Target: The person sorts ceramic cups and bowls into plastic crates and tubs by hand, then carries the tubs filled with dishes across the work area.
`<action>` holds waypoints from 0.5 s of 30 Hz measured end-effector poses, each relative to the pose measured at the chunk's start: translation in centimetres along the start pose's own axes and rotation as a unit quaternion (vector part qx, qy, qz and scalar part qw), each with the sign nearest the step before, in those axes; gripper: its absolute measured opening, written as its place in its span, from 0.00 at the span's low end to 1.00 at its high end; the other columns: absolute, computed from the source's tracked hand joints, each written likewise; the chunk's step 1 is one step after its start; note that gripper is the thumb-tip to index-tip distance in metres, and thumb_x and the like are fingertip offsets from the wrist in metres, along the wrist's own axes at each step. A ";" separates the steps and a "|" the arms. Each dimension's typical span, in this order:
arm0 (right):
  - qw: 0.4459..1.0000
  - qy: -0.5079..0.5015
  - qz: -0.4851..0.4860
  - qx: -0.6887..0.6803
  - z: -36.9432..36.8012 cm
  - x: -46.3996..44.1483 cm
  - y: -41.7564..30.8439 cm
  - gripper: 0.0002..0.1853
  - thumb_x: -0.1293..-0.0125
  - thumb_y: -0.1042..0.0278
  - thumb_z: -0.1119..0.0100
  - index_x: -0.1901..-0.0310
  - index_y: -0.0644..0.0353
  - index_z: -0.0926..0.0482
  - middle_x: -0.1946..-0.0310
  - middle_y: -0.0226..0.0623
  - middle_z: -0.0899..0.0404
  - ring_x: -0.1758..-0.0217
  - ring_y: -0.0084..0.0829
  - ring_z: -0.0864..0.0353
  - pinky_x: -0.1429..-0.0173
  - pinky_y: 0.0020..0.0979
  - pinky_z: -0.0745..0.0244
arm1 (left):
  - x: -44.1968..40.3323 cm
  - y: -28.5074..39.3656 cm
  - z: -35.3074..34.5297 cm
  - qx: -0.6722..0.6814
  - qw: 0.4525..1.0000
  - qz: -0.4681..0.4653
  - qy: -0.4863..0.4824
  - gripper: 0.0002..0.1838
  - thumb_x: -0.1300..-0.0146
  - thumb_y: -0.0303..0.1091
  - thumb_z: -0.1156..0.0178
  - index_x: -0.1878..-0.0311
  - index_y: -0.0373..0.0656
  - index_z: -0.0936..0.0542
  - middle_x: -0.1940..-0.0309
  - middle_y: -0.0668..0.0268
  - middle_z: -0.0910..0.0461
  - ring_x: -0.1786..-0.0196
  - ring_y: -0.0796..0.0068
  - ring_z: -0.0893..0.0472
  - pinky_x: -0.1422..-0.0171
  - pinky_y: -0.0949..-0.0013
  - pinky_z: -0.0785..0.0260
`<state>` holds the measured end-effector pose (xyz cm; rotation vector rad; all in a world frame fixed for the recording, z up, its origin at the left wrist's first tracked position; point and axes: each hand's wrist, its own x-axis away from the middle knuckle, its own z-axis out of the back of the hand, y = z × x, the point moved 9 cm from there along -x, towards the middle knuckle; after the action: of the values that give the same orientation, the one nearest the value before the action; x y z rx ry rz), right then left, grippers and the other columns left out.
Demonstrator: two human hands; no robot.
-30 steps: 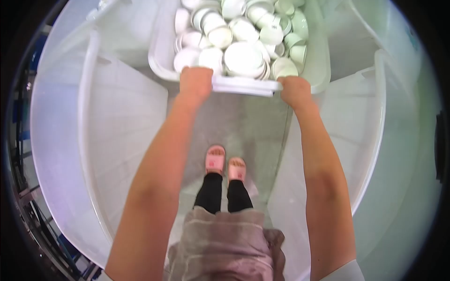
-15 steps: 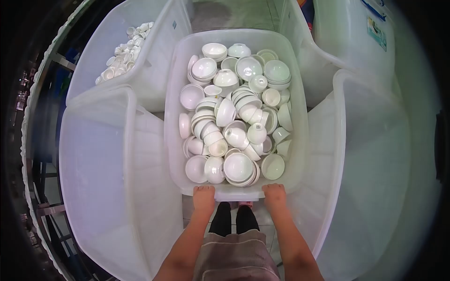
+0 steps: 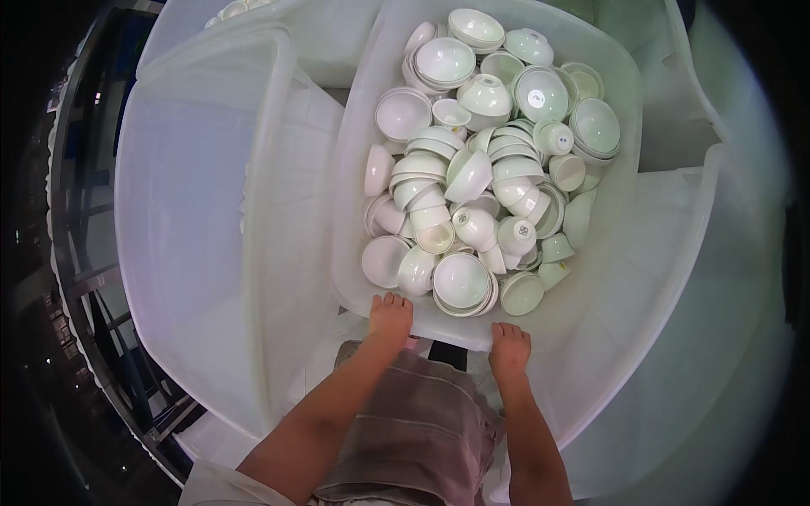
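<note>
A large translucent white tub (image 3: 359, 160) holds many white bowls (image 3: 461, 281), some nested in stacks, some tipped on their sides or upside down. At the tub's near rim, my left hand (image 3: 391, 317) has its fingers curled over the edge, left of centre. Farther right on that same rim, my right hand (image 3: 510, 345) grips with bent fingers. The tub stands slightly turned, its far end towards the right. Thumbs and palms are mostly hidden.
Another translucent bin (image 3: 181, 219) stands close on the left, and one more (image 3: 675, 337) on the right. Beyond the left bin, a dark metal frame (image 3: 97, 278) runs along the edge. Small white items (image 3: 232, 10) lie in a bin at the top left.
The tub of bowls came close to my body, then turned, its far end shifting right. My hands stay on its near rim, the left now higher in view than the right.
</note>
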<state>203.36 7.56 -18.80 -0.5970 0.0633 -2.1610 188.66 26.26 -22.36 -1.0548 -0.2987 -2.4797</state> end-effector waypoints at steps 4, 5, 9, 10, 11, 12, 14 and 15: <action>1.000 -0.003 0.010 -0.005 -0.6 0.2 -1.0 0.15 0.52 0.79 0.41 0.60 0.54 0.21 0.62 0.31 0.19 0.54 0.35 0.20 0.51 0.38 0.29 | 1.1 -0.6 0.8 0.026 0.999 -0.011 0.020 0.09 0.40 0.31 0.44 0.56 0.45 0.20 0.57 0.65 0.19 0.48 0.67 0.22 0.42 0.57 0.36; 1.000 0.005 0.010 -0.005 -0.6 -0.1 -1.3 0.16 0.53 0.80 0.41 0.60 0.54 0.21 0.62 0.31 0.19 0.55 0.36 0.20 0.52 0.38 0.29 | 0.8 -0.8 0.6 0.027 0.999 -0.015 0.039 0.09 0.40 0.31 0.44 0.57 0.46 0.20 0.59 0.66 0.19 0.49 0.67 0.21 0.43 0.57 0.36; 1.000 0.005 0.012 0.025 -1.7 1.1 -1.6 0.14 0.52 0.80 0.42 0.62 0.53 0.20 0.65 0.32 0.19 0.59 0.38 0.20 0.56 0.40 0.29 | 1.4 -0.7 -0.8 0.031 0.998 -0.044 0.045 0.07 0.41 0.32 0.42 0.59 0.48 0.19 0.60 0.66 0.18 0.51 0.66 0.20 0.45 0.57 0.34; 0.999 0.011 0.015 0.031 -1.9 0.8 -1.5 0.14 0.52 0.80 0.43 0.62 0.53 0.20 0.66 0.32 0.19 0.59 0.38 0.20 0.56 0.40 0.29 | 1.2 -0.8 -0.7 0.033 0.997 -0.051 0.053 0.07 0.41 0.32 0.42 0.60 0.48 0.19 0.60 0.66 0.18 0.51 0.66 0.19 0.46 0.57 0.34; 0.999 0.026 0.024 0.034 -1.8 0.8 -1.6 0.14 0.51 0.80 0.43 0.62 0.53 0.19 0.66 0.33 0.19 0.60 0.39 0.20 0.57 0.41 0.29 | 1.3 -0.9 -0.4 0.028 0.996 -0.058 0.064 0.07 0.42 0.31 0.42 0.60 0.48 0.19 0.62 0.66 0.17 0.53 0.66 0.18 0.48 0.57 0.33; 0.998 0.041 0.032 0.036 -1.8 1.1 -1.8 0.14 0.51 0.79 0.43 0.62 0.53 0.19 0.67 0.33 0.19 0.62 0.39 0.20 0.58 0.41 0.29 | 1.6 -0.8 -0.3 0.022 0.995 -0.065 0.075 0.07 0.42 0.30 0.42 0.60 0.48 0.19 0.63 0.65 0.16 0.54 0.65 0.17 0.49 0.58 0.32; 0.993 0.104 -0.020 0.053 -2.4 2.7 -2.0 0.13 0.51 0.80 0.43 0.64 0.53 0.18 0.66 0.35 0.18 0.61 0.39 0.19 0.58 0.39 0.29 | 2.0 -0.9 -1.4 0.041 0.993 -0.076 0.077 0.07 0.43 0.28 0.43 0.61 0.47 0.19 0.68 0.64 0.16 0.61 0.63 0.16 0.52 0.58 0.30; 0.992 0.104 -0.039 0.067 -3.4 4.1 -2.1 0.13 0.50 0.80 0.44 0.63 0.53 0.17 0.66 0.36 0.17 0.60 0.40 0.19 0.57 0.39 0.28 | 3.2 -0.8 -2.3 0.044 0.990 -0.068 0.117 0.05 0.43 0.29 0.41 0.66 0.49 0.16 0.70 0.66 0.14 0.62 0.66 0.15 0.52 0.60 0.30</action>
<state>198.25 5.21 -19.65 -0.3010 0.0060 -2.2753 184.88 25.18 -21.60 -0.7212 -0.4147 -2.6520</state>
